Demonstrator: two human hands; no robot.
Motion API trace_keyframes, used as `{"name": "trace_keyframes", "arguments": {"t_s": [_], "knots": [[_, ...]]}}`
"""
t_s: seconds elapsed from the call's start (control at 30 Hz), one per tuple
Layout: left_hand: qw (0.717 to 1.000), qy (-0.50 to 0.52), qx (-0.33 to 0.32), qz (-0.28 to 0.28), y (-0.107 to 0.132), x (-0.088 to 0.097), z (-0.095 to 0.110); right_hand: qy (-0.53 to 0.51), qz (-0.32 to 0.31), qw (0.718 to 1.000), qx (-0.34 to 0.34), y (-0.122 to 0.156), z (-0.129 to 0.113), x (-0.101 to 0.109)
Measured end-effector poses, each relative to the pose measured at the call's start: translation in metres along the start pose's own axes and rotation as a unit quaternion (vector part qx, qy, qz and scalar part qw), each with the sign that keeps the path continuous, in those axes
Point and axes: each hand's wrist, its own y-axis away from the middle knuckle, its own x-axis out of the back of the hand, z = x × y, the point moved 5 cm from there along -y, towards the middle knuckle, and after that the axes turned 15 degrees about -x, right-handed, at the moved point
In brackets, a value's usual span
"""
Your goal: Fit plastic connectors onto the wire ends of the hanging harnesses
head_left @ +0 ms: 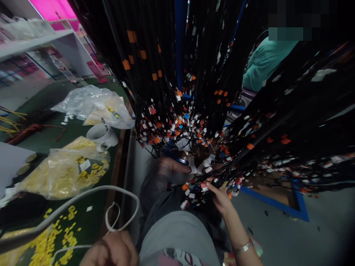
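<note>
My right hand (220, 199) is closed on the connector ends of a black wiring harness (216, 179), with the thumb at a red-and-white connector. White, orange and red plugs spread from that bundle over my lap. My left hand (112, 250) is at the bottom, near the table edge, blurred and with its fingers curled. A thin white cord (109, 218) loops just above it. Whether that hand holds anything is hidden. Many more black harnesses (155, 85) hang ahead, their ends crowded with small coloured connectors.
On the green table (91, 177) at left lie a bag of yellow pieces (63, 173), scattered yellow pieces (62, 232), a white cup (102, 135) and clear plastic bags (97, 103). A blue frame (277, 201) stands low at right. A person in teal (267, 62) sits beyond the harnesses.
</note>
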Motion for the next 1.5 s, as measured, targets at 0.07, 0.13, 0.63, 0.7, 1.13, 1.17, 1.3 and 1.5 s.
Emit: {"name": "trace_keyframes", "arguments": {"t_s": [0.07,0.13,0.63,0.7,1.13,1.17,1.3,1.5], "knots": [[0.984,0.0,0.014,-0.179,-0.008,-0.031,0.0,0.002,-0.015,1.0,-0.014,0.001,0.001,0.0],[0.956,-0.005,0.007,-0.293,-0.016,-0.051,0.002,0.007,-0.032,0.999,-0.02,0.003,0.002,-0.001],[0.983,0.117,0.111,-0.09,-0.126,-0.073,-0.083,0.019,-0.004,0.999,-0.026,0.0,0.002,-0.006],[0.981,0.121,0.122,-0.087,-0.133,-0.076,-0.097,0.005,0.005,1.0,-0.026,-0.001,0.002,-0.008],[0.964,0.221,0.144,-0.02,-0.153,-0.082,-0.13,-0.025,0.043,0.998,-0.028,-0.003,0.003,-0.017],[0.964,0.227,0.137,-0.009,-0.156,-0.08,-0.13,-0.028,0.045,0.998,-0.019,-0.001,0.002,-0.018],[0.963,0.244,0.113,0.014,-0.166,-0.079,-0.125,-0.054,0.057,0.997,-0.002,0.004,-0.002,-0.022],[0.965,0.243,0.097,0.02,-0.17,-0.086,-0.123,-0.084,0.049,0.995,-0.032,0.008,0.002,-0.027]]}}
